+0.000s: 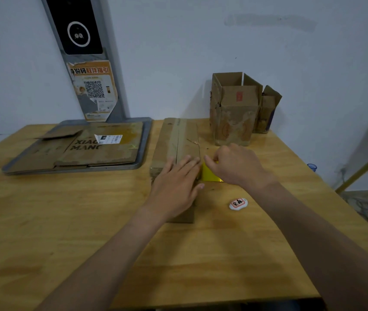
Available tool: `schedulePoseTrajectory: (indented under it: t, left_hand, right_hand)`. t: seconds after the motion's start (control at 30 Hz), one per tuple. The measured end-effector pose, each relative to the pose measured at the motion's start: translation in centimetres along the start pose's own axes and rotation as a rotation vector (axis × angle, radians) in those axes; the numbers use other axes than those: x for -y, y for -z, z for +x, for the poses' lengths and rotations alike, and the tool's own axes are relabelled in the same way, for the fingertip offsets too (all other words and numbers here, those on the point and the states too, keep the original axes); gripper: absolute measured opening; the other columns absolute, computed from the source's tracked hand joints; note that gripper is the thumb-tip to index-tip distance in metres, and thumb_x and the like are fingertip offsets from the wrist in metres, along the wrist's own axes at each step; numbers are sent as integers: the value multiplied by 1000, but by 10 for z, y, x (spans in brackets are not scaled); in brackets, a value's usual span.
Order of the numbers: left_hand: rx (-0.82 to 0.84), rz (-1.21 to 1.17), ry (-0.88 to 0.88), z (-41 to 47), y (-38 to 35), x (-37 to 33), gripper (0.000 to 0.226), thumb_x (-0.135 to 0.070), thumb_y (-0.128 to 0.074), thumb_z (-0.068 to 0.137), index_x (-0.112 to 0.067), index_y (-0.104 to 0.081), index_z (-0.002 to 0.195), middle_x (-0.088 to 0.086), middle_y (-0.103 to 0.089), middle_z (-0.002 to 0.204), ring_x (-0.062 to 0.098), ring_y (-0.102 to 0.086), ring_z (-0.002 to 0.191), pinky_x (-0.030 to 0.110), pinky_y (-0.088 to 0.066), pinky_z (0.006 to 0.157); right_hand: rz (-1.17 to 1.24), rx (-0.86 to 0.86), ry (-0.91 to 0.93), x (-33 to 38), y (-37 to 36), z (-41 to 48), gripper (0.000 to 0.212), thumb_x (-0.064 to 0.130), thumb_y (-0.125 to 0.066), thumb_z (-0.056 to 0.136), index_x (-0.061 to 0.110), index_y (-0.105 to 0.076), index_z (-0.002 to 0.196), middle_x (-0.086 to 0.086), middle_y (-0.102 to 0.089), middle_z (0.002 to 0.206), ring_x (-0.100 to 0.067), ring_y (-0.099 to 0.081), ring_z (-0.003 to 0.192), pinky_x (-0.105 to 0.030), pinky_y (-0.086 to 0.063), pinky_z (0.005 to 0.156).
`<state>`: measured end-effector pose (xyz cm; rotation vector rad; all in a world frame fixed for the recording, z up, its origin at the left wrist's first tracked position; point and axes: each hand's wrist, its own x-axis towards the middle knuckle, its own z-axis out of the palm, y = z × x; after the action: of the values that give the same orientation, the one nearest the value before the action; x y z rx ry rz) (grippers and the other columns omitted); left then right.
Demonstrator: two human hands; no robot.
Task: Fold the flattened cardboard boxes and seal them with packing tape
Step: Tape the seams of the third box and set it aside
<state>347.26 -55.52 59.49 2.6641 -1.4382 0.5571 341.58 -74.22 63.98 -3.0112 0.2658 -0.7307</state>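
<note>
Bare tabletop [66,232] lies open toward the front edge; upright boxes [234,113] crowd the far right corner.

- Table [66,221]: light yellow-brown wood, visible grain.
- Packing tape [208,173], frame centre: glossy yellow.
- Folded box [178,135]: brown, paler tan strip along its top.
- Flattened cardboard [102,151], left: brown, dark lettering, white label.
- Upright box [234,113]: brown, red mark, faded reddish print.
- Oval tag [238,203]: white, red-orange patch, black characters.
- Sticker [93,86], upper left: orange and white, black QR code.
</note>
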Motion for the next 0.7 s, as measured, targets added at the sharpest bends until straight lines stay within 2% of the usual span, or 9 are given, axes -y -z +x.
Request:
schedulePoseTrajectory:
  t: [0.1, 0.27, 0.37, 0.43, 0.53, 0.6, 0.7]
  left_hand:
    - [5, -39, 19, -3, -3, 14, 66, -55, -22, 107, -18, -23, 161, -5, -20, 169, 9, -10, 156, 38, -7, 127]
    - [40, -105, 199, -22, -6, 51, 79, -66, -10, 101, -17, -11, 163, 0, -11, 170, 12, -6, 156, 35, -4, 126]
    - [24, -220, 285, -27, -10, 61, 85, -70, -8, 96, -17, -8, 163, -1, -5, 171, 9, -1, 155, 32, -6, 123]
    - [19, -317, 346, -26, -12, 62, 87, -71, -9, 95, -16, -8, 163, -1, -4, 171, 10, -3, 155, 36, -13, 125]
    - [57, -367, 478, -20, -11, 63, 87, -72, -12, 96, -16, -6, 163, 1, -1, 171, 27, -15, 155, 49, -25, 123]
    - [103, -266, 502, -10, -7, 67, 98, -78, -5, 91, -10, -10, 162, 7, -4, 171, 28, -13, 156, 52, -18, 125]
    - [123, -119, 425, 11, 2, 67, 117, -91, 2, 81, -6, -15, 160, 14, -1, 170, 24, 3, 157, 57, -4, 125]
  right_hand:
    - [-1, 16, 8, 7, 2, 3, 56, 55, -41, 101, 15, -62, 67, -2, -48, 65, -30, -56, 71, -33, -34, 58]
    - [48, 44, -6, 9, -1, 7, 60, 54, -42, 101, 15, -45, 55, -1, -42, 59, -28, -49, 62, -31, -27, 53]
    - [89, 42, -4, 6, -2, 5, 64, 53, -43, 101, 13, -43, 51, -3, -42, 55, -22, -45, 53, -29, -22, 49]
    - [94, 41, 4, 5, -3, 4, 66, 53, -43, 101, 12, -43, 50, -4, -42, 52, -22, -45, 51, -29, -22, 48]
    - [107, 40, 6, 4, -4, 3, 66, 51, -44, 101, 12, -40, 48, -3, -39, 47, -22, -44, 48, -29, -22, 47]
    - [101, 47, 14, 4, -3, 3, 66, 51, -44, 101, 12, -40, 49, -4, -40, 48, -23, -45, 49, -29, -23, 47]
    - [85, 53, 39, 3, -2, 4, 65, 50, -43, 102, 12, -41, 50, -5, -43, 52, -23, -45, 52, -30, -22, 48]
